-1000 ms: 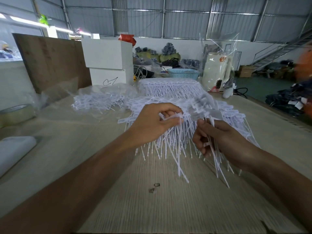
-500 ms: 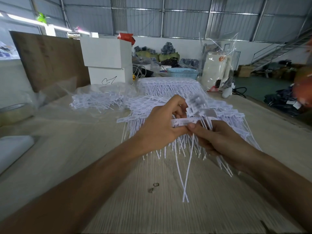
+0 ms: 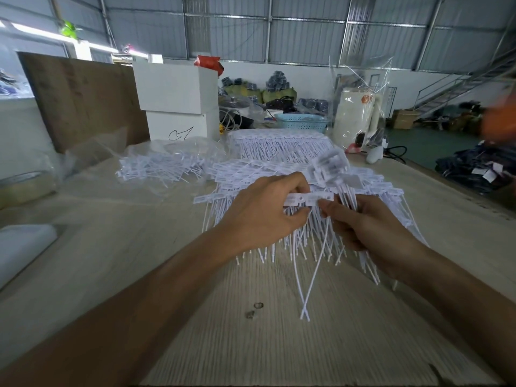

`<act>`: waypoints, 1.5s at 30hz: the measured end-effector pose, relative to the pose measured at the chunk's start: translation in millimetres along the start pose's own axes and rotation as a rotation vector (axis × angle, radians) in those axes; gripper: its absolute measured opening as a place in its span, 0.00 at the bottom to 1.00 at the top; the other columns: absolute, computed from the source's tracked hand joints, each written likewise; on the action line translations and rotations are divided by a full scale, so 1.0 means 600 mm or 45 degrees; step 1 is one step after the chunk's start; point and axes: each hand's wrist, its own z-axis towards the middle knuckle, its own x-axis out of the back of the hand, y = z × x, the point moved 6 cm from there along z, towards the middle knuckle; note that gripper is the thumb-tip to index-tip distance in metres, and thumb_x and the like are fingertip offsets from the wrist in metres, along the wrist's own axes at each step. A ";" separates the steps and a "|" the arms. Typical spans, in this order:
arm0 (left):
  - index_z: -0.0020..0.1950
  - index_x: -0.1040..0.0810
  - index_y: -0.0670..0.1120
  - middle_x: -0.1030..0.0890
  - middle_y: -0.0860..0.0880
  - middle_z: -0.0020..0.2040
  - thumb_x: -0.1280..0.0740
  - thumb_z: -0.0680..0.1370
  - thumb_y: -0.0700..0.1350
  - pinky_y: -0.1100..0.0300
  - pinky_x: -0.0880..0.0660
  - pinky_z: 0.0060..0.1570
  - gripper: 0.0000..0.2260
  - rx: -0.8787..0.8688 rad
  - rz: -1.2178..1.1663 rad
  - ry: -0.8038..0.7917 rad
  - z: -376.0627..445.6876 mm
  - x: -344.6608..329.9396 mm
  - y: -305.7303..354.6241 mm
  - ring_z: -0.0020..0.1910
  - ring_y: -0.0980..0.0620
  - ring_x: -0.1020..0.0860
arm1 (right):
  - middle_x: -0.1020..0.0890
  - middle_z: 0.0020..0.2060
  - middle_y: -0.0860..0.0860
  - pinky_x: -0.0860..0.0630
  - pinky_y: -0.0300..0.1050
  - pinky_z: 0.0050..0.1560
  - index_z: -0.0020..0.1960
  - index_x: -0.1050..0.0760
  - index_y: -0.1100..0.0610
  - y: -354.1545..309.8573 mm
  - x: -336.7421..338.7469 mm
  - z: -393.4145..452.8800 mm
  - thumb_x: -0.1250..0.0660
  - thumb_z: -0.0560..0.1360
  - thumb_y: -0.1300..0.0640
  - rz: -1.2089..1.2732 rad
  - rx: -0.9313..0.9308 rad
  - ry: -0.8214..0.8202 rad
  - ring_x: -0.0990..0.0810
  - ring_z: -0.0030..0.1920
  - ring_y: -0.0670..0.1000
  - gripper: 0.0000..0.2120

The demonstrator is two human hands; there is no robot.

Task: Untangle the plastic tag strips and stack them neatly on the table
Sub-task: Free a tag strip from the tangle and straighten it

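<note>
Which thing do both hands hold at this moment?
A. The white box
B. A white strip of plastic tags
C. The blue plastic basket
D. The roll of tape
B: the left hand and the right hand both pinch the header of one white tag strip above the pile of strips, while the blue basket stands far behind.

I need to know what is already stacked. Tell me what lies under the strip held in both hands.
Under the strip pinched by the left hand and right hand lies a stack of tag strips, tails fanning over the table. The hands hide its middle.
</note>
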 end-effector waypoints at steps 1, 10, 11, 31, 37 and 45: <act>0.54 0.23 0.54 0.18 0.58 0.49 0.31 0.74 0.53 0.49 0.22 0.47 0.10 -0.004 0.014 0.022 0.000 0.001 0.001 0.48 0.52 0.20 | 0.36 0.25 0.50 0.44 0.41 0.25 0.39 0.28 0.65 -0.001 -0.001 0.000 0.30 0.76 0.48 0.002 0.003 -0.008 0.42 0.25 0.48 0.20; 0.49 0.21 0.41 0.21 0.47 0.39 0.38 0.80 0.47 0.49 0.24 0.40 0.11 -0.130 0.335 0.023 -0.002 -0.006 0.013 0.40 0.46 0.23 | 0.38 0.25 0.51 0.43 0.40 0.25 0.32 0.35 0.53 -0.008 -0.007 -0.001 0.33 0.80 0.51 -0.023 0.072 -0.036 0.43 0.25 0.49 0.20; 0.47 0.22 0.40 0.23 0.48 0.38 0.39 0.80 0.46 0.49 0.25 0.39 0.11 -0.167 0.344 0.006 -0.002 -0.008 0.016 0.38 0.46 0.24 | 0.38 0.26 0.52 0.42 0.40 0.25 0.33 0.34 0.55 -0.008 -0.005 0.000 0.33 0.80 0.52 -0.037 0.087 -0.035 0.42 0.25 0.49 0.19; 0.41 0.22 0.38 0.22 0.43 0.36 0.37 0.81 0.39 0.50 0.27 0.40 0.11 -0.153 0.079 -0.198 -0.001 -0.007 -0.004 0.36 0.47 0.24 | 0.32 0.26 0.42 0.37 0.34 0.31 0.37 0.29 0.50 -0.025 -0.008 -0.001 0.35 0.80 0.52 -0.614 0.463 0.006 0.34 0.27 0.42 0.13; 0.50 0.14 0.43 0.19 0.43 0.41 0.34 0.80 0.41 0.60 0.32 0.38 0.08 -0.003 -0.268 -0.242 0.002 -0.001 -0.017 0.40 0.48 0.22 | 0.33 0.24 0.41 0.38 0.29 0.29 0.33 0.24 0.45 -0.022 -0.014 -0.004 0.35 0.80 0.52 -0.318 0.283 -0.096 0.35 0.24 0.41 0.16; 0.59 0.15 0.50 0.18 0.41 0.48 0.32 0.80 0.41 0.54 0.29 0.41 0.11 0.106 -0.404 -0.482 -0.006 -0.006 -0.017 0.46 0.42 0.21 | 0.34 0.24 0.45 0.40 0.33 0.27 0.35 0.21 0.51 -0.018 -0.009 -0.006 0.33 0.77 0.49 -0.152 0.158 -0.053 0.39 0.25 0.43 0.13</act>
